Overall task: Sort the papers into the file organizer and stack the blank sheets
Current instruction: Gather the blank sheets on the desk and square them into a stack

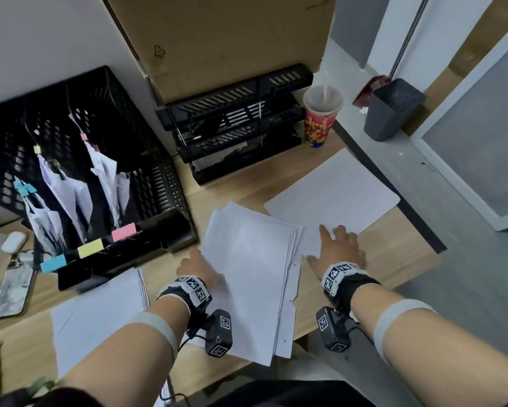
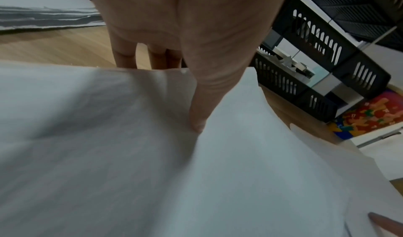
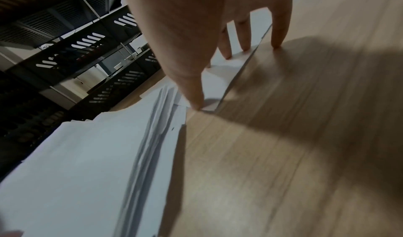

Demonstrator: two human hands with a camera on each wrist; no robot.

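head view shows your left hand (image 1: 198,267) at the left edge of the stack of blank sheets (image 1: 252,277); from the left wrist view your thumb lies on top and the fingers (image 2: 124,54) dip under the edge, so you are pinching the paper there. your right hand (image 1: 339,248) is spread flat, fingers straight, gripping nothing; the fingertips (image 3: 245,48) press a single white sheet (image 1: 335,189) on the pale wood-grain desk (image 1: 402,245) (the little finger lands on bare wood). the stack is thin, slightly fanned, with punched holes along its right edge. left of it stands the black perforated file organizer (image 1: 79,160), crumpled papers upright in its slots, blue, yellow and pink labels on its front. a black slatted tray rack (image 1: 238,121) sits behind, beside a colourful plastic cup (image 1: 320,118).
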